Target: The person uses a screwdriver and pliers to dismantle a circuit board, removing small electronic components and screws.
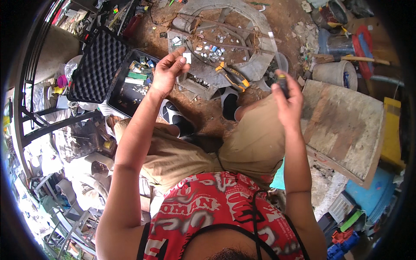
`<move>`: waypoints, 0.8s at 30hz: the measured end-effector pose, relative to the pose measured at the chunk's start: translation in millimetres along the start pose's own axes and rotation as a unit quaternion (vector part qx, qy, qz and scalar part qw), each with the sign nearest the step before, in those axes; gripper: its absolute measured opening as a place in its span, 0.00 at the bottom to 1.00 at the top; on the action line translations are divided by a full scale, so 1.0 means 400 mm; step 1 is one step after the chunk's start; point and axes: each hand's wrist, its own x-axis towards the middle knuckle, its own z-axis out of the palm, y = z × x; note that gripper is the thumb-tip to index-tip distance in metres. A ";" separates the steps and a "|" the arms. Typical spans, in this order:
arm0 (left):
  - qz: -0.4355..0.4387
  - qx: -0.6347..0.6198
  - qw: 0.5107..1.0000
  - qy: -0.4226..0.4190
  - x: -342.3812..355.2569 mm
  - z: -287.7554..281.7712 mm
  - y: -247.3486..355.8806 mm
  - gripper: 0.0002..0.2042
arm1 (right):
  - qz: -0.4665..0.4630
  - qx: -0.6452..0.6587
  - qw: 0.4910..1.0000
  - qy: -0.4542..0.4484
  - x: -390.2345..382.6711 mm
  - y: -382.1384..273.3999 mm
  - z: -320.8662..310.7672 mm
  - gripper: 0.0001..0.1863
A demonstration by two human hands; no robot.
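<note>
My left hand [170, 69] pinches a small white square piece [187, 58] between thumb and fingers, above the right edge of an open black hard case [117, 93] with small coloured pieces inside. My right hand [288, 97] grips a tool with a dark, yellow-banded handle [282, 83]; a pale, thin shaft appears to extend upward from it, slightly blurred. Yellow-and-black pliers [232, 76] lie between my hands on the grey metal frame [260, 34], among several small white and coloured fragments [214, 51].
My socked feet stand on the dirt floor. A worn board [342, 130] is at my right, with a bucket [329, 76], a blue barrel [370, 190] and a yellow item behind or beside it. A metal rack [26, 121] and piled scrap fill the left.
</note>
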 end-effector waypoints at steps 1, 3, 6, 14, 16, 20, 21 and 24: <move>-0.001 -0.005 1.000 -0.003 -0.014 0.017 0.006 0.14 | 0.056 0.003 0.998 -0.036 0.004 0.017 0.021 0.14; 0.012 -0.014 0.999 -0.036 -0.029 0.035 0.000 0.10 | 0.037 0.075 0.995 -0.061 0.013 0.011 0.124 0.10; 0.064 -0.012 0.997 -0.029 -0.046 0.067 -0.027 0.09 | 0.019 0.052 0.994 -0.092 0.055 0.021 0.267 0.12; 0.086 -0.052 0.991 -0.087 -0.048 0.039 -0.021 0.11 | -0.026 0.127 0.976 -0.173 0.135 0.007 0.390 0.15; 0.102 -0.087 0.988 -0.081 -0.049 0.043 -0.008 0.13 | -0.032 0.142 0.969 -0.201 0.144 -0.004 0.395 0.15; 0.244 0.101 0.963 -0.054 -0.044 0.038 0.010 0.12 | -0.047 0.110 0.966 -0.229 0.156 -0.010 0.395 0.16; 0.273 0.140 0.951 -0.040 -0.043 0.039 0.012 0.11 | -0.054 0.094 0.967 -0.229 0.158 -0.008 0.393 0.16; 0.303 0.217 0.928 -0.022 -0.032 0.034 0.008 0.08 | -0.040 0.039 0.978 -0.200 0.163 -0.028 0.378 0.16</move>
